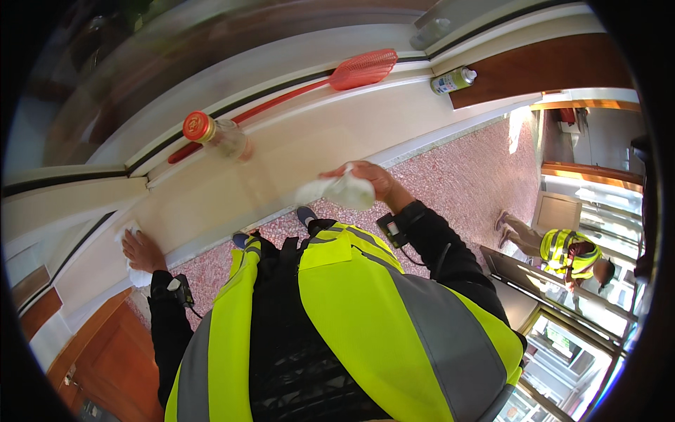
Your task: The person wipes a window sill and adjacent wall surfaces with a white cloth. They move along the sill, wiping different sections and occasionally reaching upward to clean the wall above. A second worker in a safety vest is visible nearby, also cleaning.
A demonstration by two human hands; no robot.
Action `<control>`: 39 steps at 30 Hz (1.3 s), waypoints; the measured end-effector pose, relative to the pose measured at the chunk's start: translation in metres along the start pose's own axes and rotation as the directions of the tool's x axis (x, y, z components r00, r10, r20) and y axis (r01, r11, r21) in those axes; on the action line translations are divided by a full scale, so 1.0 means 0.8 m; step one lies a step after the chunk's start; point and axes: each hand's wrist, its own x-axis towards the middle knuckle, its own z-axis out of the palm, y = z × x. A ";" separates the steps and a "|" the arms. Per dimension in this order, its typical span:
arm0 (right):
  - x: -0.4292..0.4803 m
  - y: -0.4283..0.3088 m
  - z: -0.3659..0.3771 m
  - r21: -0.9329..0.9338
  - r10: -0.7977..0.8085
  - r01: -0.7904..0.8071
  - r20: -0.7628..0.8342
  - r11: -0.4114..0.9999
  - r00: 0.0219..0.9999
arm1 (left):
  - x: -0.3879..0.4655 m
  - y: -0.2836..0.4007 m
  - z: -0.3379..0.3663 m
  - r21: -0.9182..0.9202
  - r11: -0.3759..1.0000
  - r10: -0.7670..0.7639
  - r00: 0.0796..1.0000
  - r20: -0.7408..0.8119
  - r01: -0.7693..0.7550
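Note:
My left hand (pixel 141 251) lies over a white cloth (pixel 138 278), pressing it to the left end of the pale windowsill (pixel 295 153). Above the sill's front edge, my right hand (pixel 372 178) grips a bunched whitish cloth (pixel 350 192), blurred by motion. On the sill between my hands stands a clear glass bottle (pixel 230 140) with a red and gold cap. Behind it a red plastic fly swatter (pixel 364 69) lies along the window frame.
A green spray can (pixel 452 80) lies at the sill's right end by a brown wooden panel (pixel 548 68). Speckled pink floor (pixel 448 158) runs below the sill. A wooden door (pixel 116 358) is at lower left. Another person (pixel 569 253) in a yellow vest leans over at far right.

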 end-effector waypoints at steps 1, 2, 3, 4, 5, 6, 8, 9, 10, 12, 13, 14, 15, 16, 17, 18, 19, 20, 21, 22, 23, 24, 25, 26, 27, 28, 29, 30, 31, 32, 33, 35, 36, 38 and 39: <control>-0.006 -0.007 -0.011 -0.122 -0.023 0.022 -0.006 0.992 1.000 | 0.001 0.000 0.000 0.017 1.000 0.004 1.000 -0.012 -0.003; -0.017 -0.015 -0.020 -0.781 -0.007 -0.254 -0.314 0.571 0.950 | 0.001 0.000 0.000 0.016 1.000 0.001 1.000 -0.004 -0.001; -0.027 -0.023 -0.027 -0.790 -0.038 -0.251 -0.327 0.559 0.944 | 0.002 0.001 0.000 -0.001 1.000 -0.006 1.000 0.016 0.006; -0.040 -0.029 -0.031 -0.783 -0.048 -0.301 -0.387 0.544 0.921 | 0.002 0.001 0.000 0.002 1.000 -0.003 1.000 0.018 0.003; -0.052 -0.030 -0.032 -0.761 -0.042 -0.380 -0.470 0.526 0.882 | 0.001 -0.001 -0.002 0.030 1.000 0.003 1.000 0.021 -0.003; -0.062 -0.035 -0.031 -0.713 -0.115 -0.205 -0.374 0.671 0.920 | 0.001 -0.001 -0.002 0.015 1.000 0.003 0.999 0.032 -0.004; -0.068 -0.051 -0.028 -0.749 -0.212 -0.181 -0.396 0.638 0.893 | 0.002 -0.002 -0.004 0.030 0.999 0.015 0.999 0.037 -0.016; -0.071 -0.054 -0.023 -0.689 -0.245 -0.073 -0.353 0.721 0.903 | 0.002 -0.003 -0.004 0.026 1.000 0.008 0.999 0.043 -0.009; -0.074 -0.062 -0.021 -0.612 -0.278 0.012 -0.341 0.791 0.898 | 0.002 -0.002 -0.005 0.028 1.000 0.006 0.999 0.041 -0.007; -0.076 -0.075 -0.017 -0.409 -0.348 0.220 -0.270 0.886 0.898 | 0.002 -0.001 -0.004 0.040 0.999 -0.011 0.999 0.047 0.009; -0.075 -0.081 -0.017 -0.668 -0.357 0.022 -0.370 0.744 0.858 | 0.003 0.000 -0.003 0.033 0.999 -0.007 0.999 0.035 0.006; -0.073 -0.088 -0.018 -0.825 -0.382 -0.194 -0.438 0.531 0.814 | 0.002 -0.001 -0.003 0.036 0.999 0.002 0.999 0.042 -0.003; -0.071 -0.092 -0.019 -0.870 -0.422 -0.411 -0.492 0.273 0.761 | 0.003 -0.002 -0.002 0.056 0.998 0.008 0.999 0.033 -0.010; -0.073 -0.096 -0.020 -0.796 -0.408 -0.174 -0.468 0.579 0.784 | 0.003 -0.002 -0.001 0.025 1.000 -0.001 0.999 0.041 0.000; -0.072 -0.101 -0.021 -0.770 -0.479 0.033 -0.362 0.638 0.800 | 0.005 0.000 0.001 -0.006 1.000 0.003 1.000 0.026 -0.002; -0.073 -0.102 -0.022 -0.701 -0.529 0.176 -0.325 0.691 0.784 | 0.004 -0.002 0.001 -0.009 1.000 -0.005 1.000 0.028 0.005; -0.078 -0.099 -0.021 -0.609 -0.572 0.317 -0.283 0.727 0.770 | 0.003 -0.004 0.001 0.001 1.000 0.001 0.999 0.033 -0.001; -0.073 -0.105 -0.023 -0.823 -0.521 -0.015 -0.374 0.568 0.767 | 0.004 -0.004 0.001 -0.004 1.000 0.012 1.000 0.025 -0.012; -0.077 -0.103 -0.022 -0.725 -0.502 0.118 -0.341 0.679 0.795 | 0.005 -0.006 0.001 -0.013 1.000 0.018 0.999 0.035 -0.017; -0.075 -0.106 -0.024 -0.594 -0.463 0.189 -0.351 0.782 0.814 | 0.004 -0.005 0.002 -0.005 1.000 0.001 0.999 0.047 0.000; -0.073 -0.109 -0.026 -0.438 -0.433 0.273 -0.324 0.857 0.841 | 0.004 -0.005 0.003 0.010 1.000 -0.016 0.998 0.054 0.016; -0.070 -0.108 -0.029 -0.374 -0.530 0.420 -0.267 0.827 0.805 | 0.004 -0.006 0.003 -0.008 1.000 -0.020 0.998 0.056 0.020; -0.070 -0.108 -0.032 -0.371 -0.547 0.428 -0.322 0.824 0.773 | 0.003 -0.008 0.003 -0.018 1.000 -0.013 0.998 0.055 0.014; -0.069 -0.111 -0.038 -0.355 -0.583 0.478 -0.308 0.804 0.752 | 0.005 -0.007 0.003 -0.029 1.000 -0.004 0.999 0.041 0.005; -0.068 -0.116 -0.045 -0.323 -0.634 0.559 -0.213 0.764 0.744 | 0.006 -0.008 0.003 -0.021 1.000 0.004 0.999 0.040 -0.003; -0.064 -0.118 -0.052 -0.429 -0.658 0.514 -0.329 0.743 0.677 | 0.006 -0.007 0.003 -0.012 1.000 0.008 1.000 0.029 -0.008; -0.066 -0.118 -0.058 -0.749 -0.700 0.177 -0.469 0.638 0.539 | 0.005 -0.007 0.003 0.008 1.000 0.012 1.000 0.024 -0.012; -0.071 -0.117 -0.064 -0.874 -0.773 -0.201 -0.486 0.443 0.408 | 0.005 -0.008 0.002 0.013 1.000 0.010 1.000 0.027 -0.011; -0.073 -0.115 -0.068 -0.761 -0.837 -0.602 -0.477 0.242 0.268 | 0.004 -0.009 0.001 0.026 1.000 0.002 1.000 0.032 -0.003; -0.073 -0.115 -0.071 -0.834 -0.894 -0.531 -0.343 0.149 0.287 | 0.004 -0.004 0.002 0.033 0.999 -0.002 0.999 0.036 0.000; -0.073 -0.109 -0.072 -0.856 -0.919 -0.507 -0.278 0.106 0.278 | 0.004 -0.002 0.002 0.014 1.000 -0.008 0.999 0.031 0.007; -0.073 -0.094 -0.067 -0.837 -0.915 -0.538 -0.289 0.100 0.280 | 0.003 -0.002 -0.002 -0.004 1.000 0.007 1.000 0.022 -0.007; -0.067 -0.088 -0.063 -0.750 -0.859 -0.654 -0.396 0.099 0.324 | 0.003 -0.002 -0.004 -0.004 1.000 0.009 0.999 0.030 -0.009; -0.049 -0.083 -0.059 -0.581 -0.734 -0.813 -0.572 0.048 0.365 | 0.004 -0.001 -0.005 0.007 1.000 0.022 1.000 0.010 -0.022; -0.039 -0.080 -0.058 -0.570 -0.716 -0.822 -0.569 -0.012 0.405 | 0.005 -0.001 -0.005 0.009 1.000 0.013 1.000 0.026 -0.013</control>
